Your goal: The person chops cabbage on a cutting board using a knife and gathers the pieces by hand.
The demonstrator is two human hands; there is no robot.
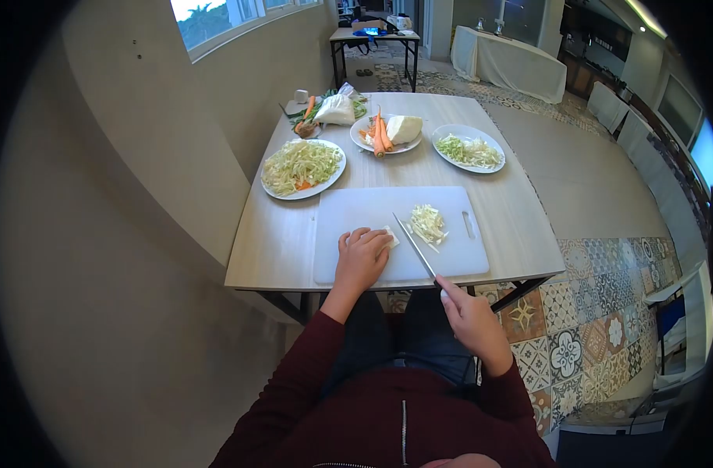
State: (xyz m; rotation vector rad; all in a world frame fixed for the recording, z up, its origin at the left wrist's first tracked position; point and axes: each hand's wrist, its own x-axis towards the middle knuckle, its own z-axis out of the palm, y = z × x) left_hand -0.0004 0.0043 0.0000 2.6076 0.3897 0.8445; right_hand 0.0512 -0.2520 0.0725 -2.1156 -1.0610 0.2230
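Note:
A white cutting board (pixel 348 204) lies at the near side of the table. My left hand (pixel 362 256) rests on it with fingers curled over a small pale piece of cabbage (pixel 392 238), pressing it to the board; the palm hides part of the piece. The handle of a kitchen knife (pixel 415 246) is gripped in my right hand (pixel 472 316) at the table's front edge. Its blade points away from me, slanting up and left, between the held piece and a small heap of shredded cabbage (pixel 427 224).
Behind the board stand a plate of shredded cabbage (pixel 300 166), a plate with carrots (pixel 381 137) and a cabbage chunk (pixel 404 129), and an oval plate of chopped cabbage (pixel 471 150). Vegetables and a white bag (pixel 335 110) lie at the far left corner. A wall (pixel 216 117) runs along the left.

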